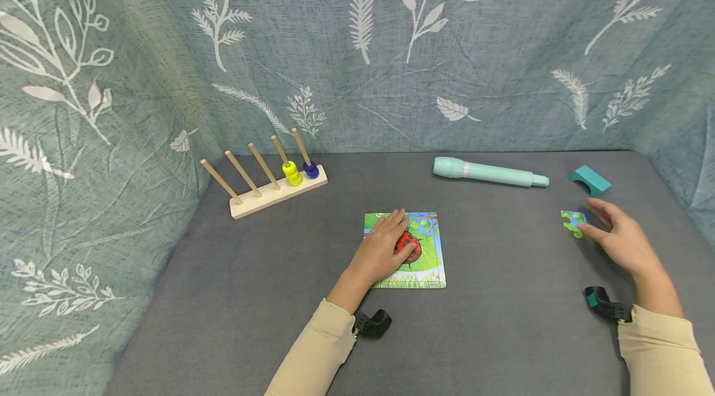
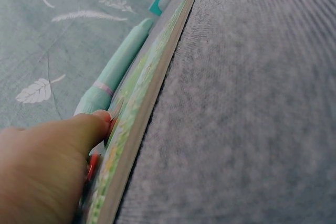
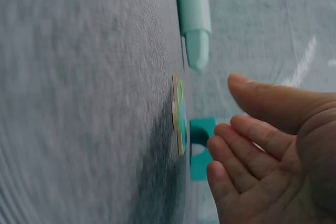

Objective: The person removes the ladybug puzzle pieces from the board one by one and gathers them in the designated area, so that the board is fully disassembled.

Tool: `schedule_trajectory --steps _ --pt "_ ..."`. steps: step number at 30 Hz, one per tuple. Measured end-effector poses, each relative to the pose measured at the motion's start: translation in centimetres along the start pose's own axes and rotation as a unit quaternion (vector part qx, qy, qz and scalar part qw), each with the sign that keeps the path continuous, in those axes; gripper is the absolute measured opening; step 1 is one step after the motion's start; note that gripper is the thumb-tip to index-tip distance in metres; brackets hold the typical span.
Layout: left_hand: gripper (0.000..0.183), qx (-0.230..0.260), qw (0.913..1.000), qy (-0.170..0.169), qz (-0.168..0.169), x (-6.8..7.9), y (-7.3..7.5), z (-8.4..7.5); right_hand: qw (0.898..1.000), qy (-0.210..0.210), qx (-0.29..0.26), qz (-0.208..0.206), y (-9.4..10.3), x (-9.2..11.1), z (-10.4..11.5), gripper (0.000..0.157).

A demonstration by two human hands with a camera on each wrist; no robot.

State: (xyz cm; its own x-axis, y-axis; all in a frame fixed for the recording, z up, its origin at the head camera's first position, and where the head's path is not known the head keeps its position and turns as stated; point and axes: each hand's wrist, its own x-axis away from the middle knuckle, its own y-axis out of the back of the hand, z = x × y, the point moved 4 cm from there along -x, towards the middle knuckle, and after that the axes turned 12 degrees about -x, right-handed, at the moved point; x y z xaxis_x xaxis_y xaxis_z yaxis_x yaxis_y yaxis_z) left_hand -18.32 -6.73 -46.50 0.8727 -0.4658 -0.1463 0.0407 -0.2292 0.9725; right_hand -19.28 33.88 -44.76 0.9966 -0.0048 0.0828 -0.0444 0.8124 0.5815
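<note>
My left hand [image 1: 382, 250] lies over the left half of a square ladybug puzzle [image 1: 430, 262], its fingers spread across the picture. In the left wrist view the thumb rests on the puzzle [image 2: 152, 90], whose pale edge faces the camera. Over at the right, my right hand [image 1: 622, 238] hovers with thumb and fingers apart and nothing between them. Its thumb tip is right by a loose puzzle piece [image 1: 574, 222] with green and blue printing. That piece [image 3: 179, 116] lies on the table beyond the fingertips in the right wrist view.
A turquoise arch block [image 1: 592, 180] sits just behind the loose piece. Left of it lies a mint-green tube-shaped thing [image 1: 491, 172]. A wooden peg stand [image 1: 279, 194] with yellow and blue rings stands at the back left. A leaf-patterned curtain [image 1: 335, 73] hangs behind the grey table.
</note>
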Motion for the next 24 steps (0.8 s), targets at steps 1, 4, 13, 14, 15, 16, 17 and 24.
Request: schedule_trajectory --steps 1,4,13,14,15,16,17,24 --pt "0.051 0.003 1.0000 0.001 -0.003 0.0 0.0 0.0 1.000 0.001 0.002 0.003 -0.1 -0.1 0.4 0.071" --pt "0.051 0.021 0.9997 0.006 -0.008 0.0 0.1 0.0 1.000 0.017 0.004 0.014 -0.8 -0.1 1.4 0.071" --pt "0.056 0.037 0.9986 0.011 -0.036 0.8 0.3 1.0 0.997 0.051 -0.027 0.060 -3.6 0.3 5.1 0.070" --pt "0.057 0.036 0.9986 0.012 -0.037 1.0 0.4 1.3 0.996 0.054 -0.025 0.063 -4.0 0.3 5.6 0.070" --pt "0.058 0.037 0.9985 0.013 -0.039 1.2 0.4 1.5 0.996 0.060 -0.025 0.068 -4.4 0.3 6.1 0.070" --pt "0.059 0.038 0.9983 0.013 -0.043 1.4 0.5 1.8 0.995 0.065 -0.025 0.071 -4.9 0.3 6.5 0.070" --pt "0.060 0.038 0.9982 0.014 -0.044 1.6 0.6 2.1 0.994 0.070 -0.027 0.076 -5.3 0.3 7.0 0.069" --pt "0.062 0.050 0.9972 0.010 -0.055 2.9 0.7 3.8 0.987 0.107 -0.052 0.110 -8.8 -0.1 9.5 0.064"
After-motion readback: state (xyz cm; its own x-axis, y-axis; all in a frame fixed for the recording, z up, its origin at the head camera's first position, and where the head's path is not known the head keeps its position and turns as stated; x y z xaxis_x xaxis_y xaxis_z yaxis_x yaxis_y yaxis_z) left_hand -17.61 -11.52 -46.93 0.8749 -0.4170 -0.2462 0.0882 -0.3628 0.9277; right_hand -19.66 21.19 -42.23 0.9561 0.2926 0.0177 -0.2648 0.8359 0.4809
